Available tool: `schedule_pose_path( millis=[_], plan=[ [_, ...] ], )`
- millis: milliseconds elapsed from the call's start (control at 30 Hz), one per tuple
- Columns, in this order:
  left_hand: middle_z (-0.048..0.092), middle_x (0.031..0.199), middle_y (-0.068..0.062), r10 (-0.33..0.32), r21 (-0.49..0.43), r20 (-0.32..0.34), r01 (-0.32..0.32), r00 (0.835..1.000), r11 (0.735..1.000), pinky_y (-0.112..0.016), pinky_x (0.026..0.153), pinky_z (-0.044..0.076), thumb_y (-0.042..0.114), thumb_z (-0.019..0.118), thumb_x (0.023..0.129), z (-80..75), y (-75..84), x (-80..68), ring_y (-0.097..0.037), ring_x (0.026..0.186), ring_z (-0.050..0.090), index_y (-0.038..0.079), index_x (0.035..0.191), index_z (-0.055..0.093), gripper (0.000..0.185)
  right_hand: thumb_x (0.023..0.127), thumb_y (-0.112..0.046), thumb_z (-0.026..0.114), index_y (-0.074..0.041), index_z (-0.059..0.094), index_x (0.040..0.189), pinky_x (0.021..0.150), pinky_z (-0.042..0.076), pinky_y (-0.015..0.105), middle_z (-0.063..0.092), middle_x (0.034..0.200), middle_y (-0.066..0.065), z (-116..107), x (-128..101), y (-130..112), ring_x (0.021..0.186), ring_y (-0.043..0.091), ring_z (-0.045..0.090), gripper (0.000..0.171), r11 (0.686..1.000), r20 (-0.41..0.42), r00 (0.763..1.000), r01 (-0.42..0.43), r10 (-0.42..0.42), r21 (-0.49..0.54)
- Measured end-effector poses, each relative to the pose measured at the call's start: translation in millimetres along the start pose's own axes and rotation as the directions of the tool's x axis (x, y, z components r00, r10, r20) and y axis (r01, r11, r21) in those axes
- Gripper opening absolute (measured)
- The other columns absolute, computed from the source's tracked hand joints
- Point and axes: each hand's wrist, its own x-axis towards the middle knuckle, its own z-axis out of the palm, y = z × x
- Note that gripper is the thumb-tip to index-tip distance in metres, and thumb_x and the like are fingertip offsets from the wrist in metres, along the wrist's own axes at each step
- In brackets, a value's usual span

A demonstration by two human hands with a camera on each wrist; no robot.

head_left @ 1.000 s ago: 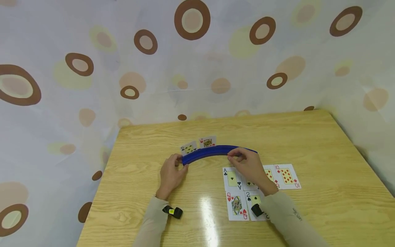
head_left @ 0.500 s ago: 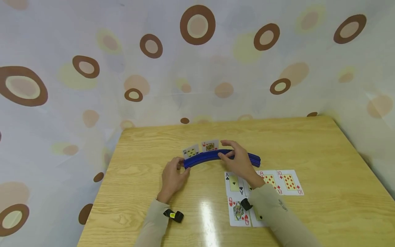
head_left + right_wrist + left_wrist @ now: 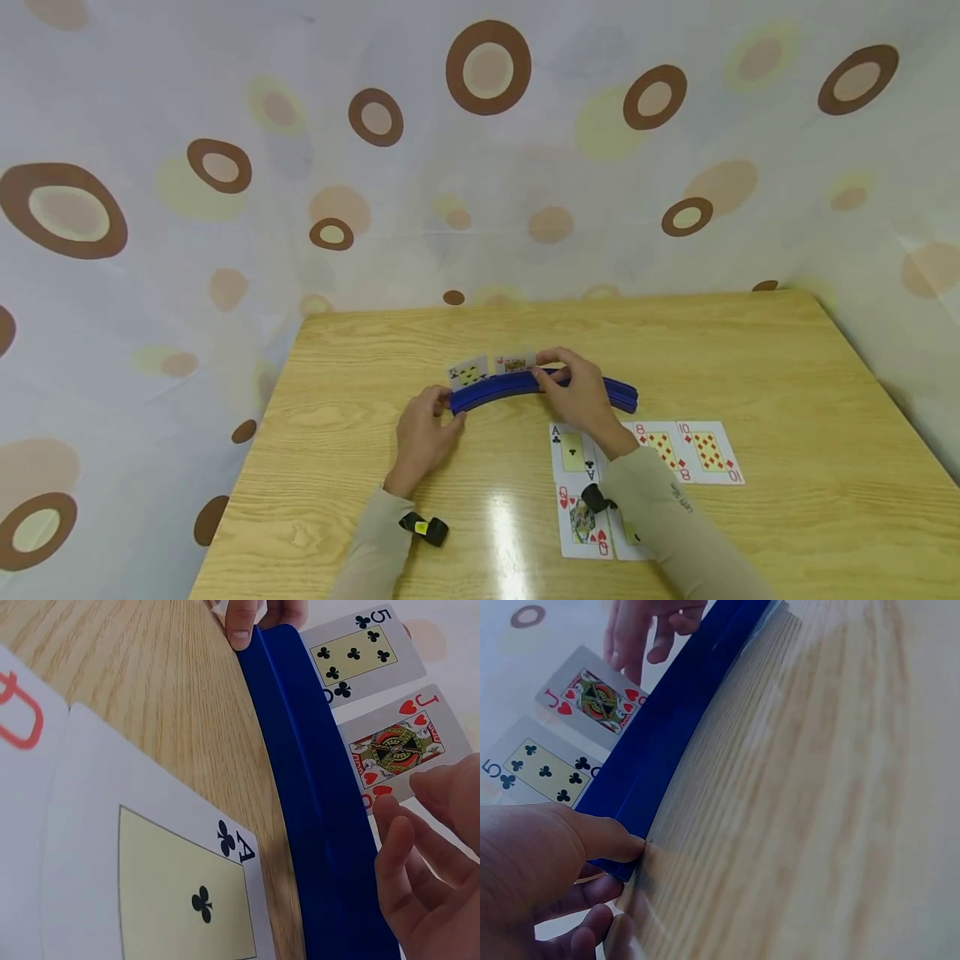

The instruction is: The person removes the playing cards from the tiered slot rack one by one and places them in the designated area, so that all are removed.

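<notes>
A curved blue card holder (image 3: 592, 390) stands on the wooden table (image 3: 787, 375). Two cards stand upright in it: a five of clubs (image 3: 468, 372) and a jack of hearts (image 3: 514, 363). My left hand (image 3: 426, 427) grips the holder's left end (image 3: 622, 851), with the thumb (image 3: 604, 836) on the front and the fingers curled behind. My right hand (image 3: 576, 393) reaches over the middle of the holder, just right of the jack (image 3: 394, 750). Its loosely bent fingers (image 3: 409, 862) hang behind the holder (image 3: 315, 787), and one fingertip touches the jack's lower corner.
Face-up cards lie on the table near my right arm: an ace of clubs (image 3: 572, 440), an eight of diamonds (image 3: 662, 446), a ten of diamonds (image 3: 708, 452) and a queen of hearts (image 3: 581, 525). My sleeve partly hides another. A spotted curtain (image 3: 480, 167) hangs behind the table.
My right hand has slid left along the holder, from its right part to the middle beside the jack. The left hand has kept its grip on the left end.
</notes>
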Motion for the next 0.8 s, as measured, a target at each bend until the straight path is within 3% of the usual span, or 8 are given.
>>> schedule_pose_path(
  millis=[133,300,400,567,800],
  plan=[
    [0.077,0.108,-0.010,0.003,0.002,-0.004,-0.003,1.000,1.000,-0.043,0.084,0.056,0.019,0.083,0.095,-1.0,0.9,0.4,-0.027,0.098,0.071,0.005,0.124,0.073,0.034,0.105,-0.014,0.074,-0.012,0.079,0.120,0.070,0.054,0.024,0.080,0.118,0.012,0,1,1,0.090,0.022,0.075,0.016,0.998,-0.051,0.997,0.059,-0.059,-0.003],
    [0.077,0.108,-0.010,0.003,0.004,-0.007,-0.003,1.000,1.000,-0.043,0.084,0.056,0.019,0.084,0.095,-0.7,1.1,-1.3,-0.027,0.098,0.071,0.005,0.124,0.073,0.034,0.105,-0.014,0.073,-0.007,0.079,0.119,0.062,0.054,0.020,0.081,0.107,0.015,-3,-1,2,0.081,0.022,0.076,0.016,0.985,-0.164,0.977,0.153,-0.138,0.085],
    [0.077,0.108,-0.009,-0.001,0.000,-0.004,0.001,1.000,1.000,-0.044,0.085,0.056,0.018,0.084,0.095,0.8,2.2,-3.3,-0.027,0.098,0.071,0.006,0.123,0.073,0.033,0.105,-0.012,0.074,-0.007,0.079,0.118,0.060,0.053,0.019,0.081,0.104,0.015,-8,-10,4,0.078,0.014,0.073,0.015,0.976,-0.203,0.966,0.187,-0.162,0.114],
    [0.077,0.107,-0.009,-0.001,0.003,-0.017,0.001,1.000,1.000,-0.045,0.084,0.057,0.018,0.083,0.094,1.8,1.5,-4.6,-0.028,0.098,0.072,0.005,0.122,0.073,0.033,0.104,-0.011,0.074,-0.007,0.080,0.116,0.064,0.052,0.018,0.081,0.102,0.014,-19,-25,6,0.079,0.002,0.067,0.014,0.979,-0.223,0.964,0.172,-0.144,0.111],
    [0.078,0.107,-0.009,0.013,0.013,-0.028,-0.012,1.000,1.000,-0.045,0.084,0.058,0.019,0.083,0.095,3.1,-0.4,-2.5,-0.029,0.098,0.073,0.005,0.124,0.073,0.034,0.105,-0.013,0.073,-0.006,0.079,0.115,0.069,0.051,0.016,0.078,0.098,0.013,-29,-34,15,0.081,0.004,0.063,0.013,0.989,-0.226,0.970,0.111,-0.086,0.096]
  ],
)
